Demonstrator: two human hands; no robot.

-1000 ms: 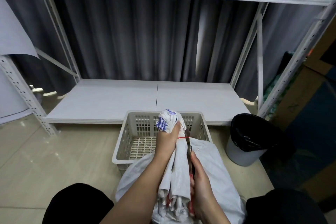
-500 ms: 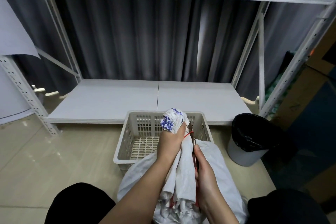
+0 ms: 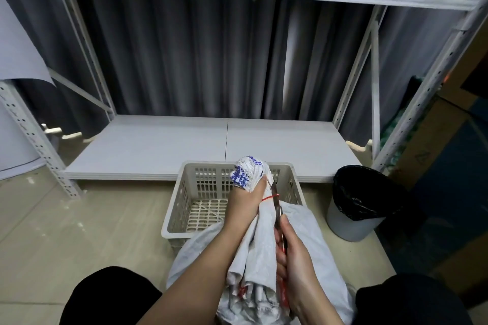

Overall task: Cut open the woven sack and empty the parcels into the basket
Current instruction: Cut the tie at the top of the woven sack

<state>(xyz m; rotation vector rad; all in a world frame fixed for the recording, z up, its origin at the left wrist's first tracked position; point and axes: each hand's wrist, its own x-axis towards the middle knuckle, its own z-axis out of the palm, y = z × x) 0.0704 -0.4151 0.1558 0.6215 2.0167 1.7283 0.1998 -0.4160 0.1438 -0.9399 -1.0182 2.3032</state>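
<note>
A white woven sack [image 3: 306, 235] stands between my knees, its neck gathered and tied with a thin red string [image 3: 272, 197]. My left hand [image 3: 244, 199] grips the bunched neck just below the blue-printed top. My right hand [image 3: 295, 266] holds red-handled scissors [image 3: 277, 212], whose blades point up and touch the red string. The beige slotted basket [image 3: 184, 200] sits on the floor just behind the sack, with nothing visible inside. No parcels are visible; the sack hides them.
A grey bin with a black liner [image 3: 356, 206] stands right of the basket. A low white shelf board [image 3: 211, 145] lies behind it, framed by white metal uprights, with a grey curtain at the back. Cardboard boxes [image 3: 449, 166] stand at the far right.
The scissors have slid up along the sack's neck and their blades now reach the red string. My left hand and the sack's top shifted slightly right.
</note>
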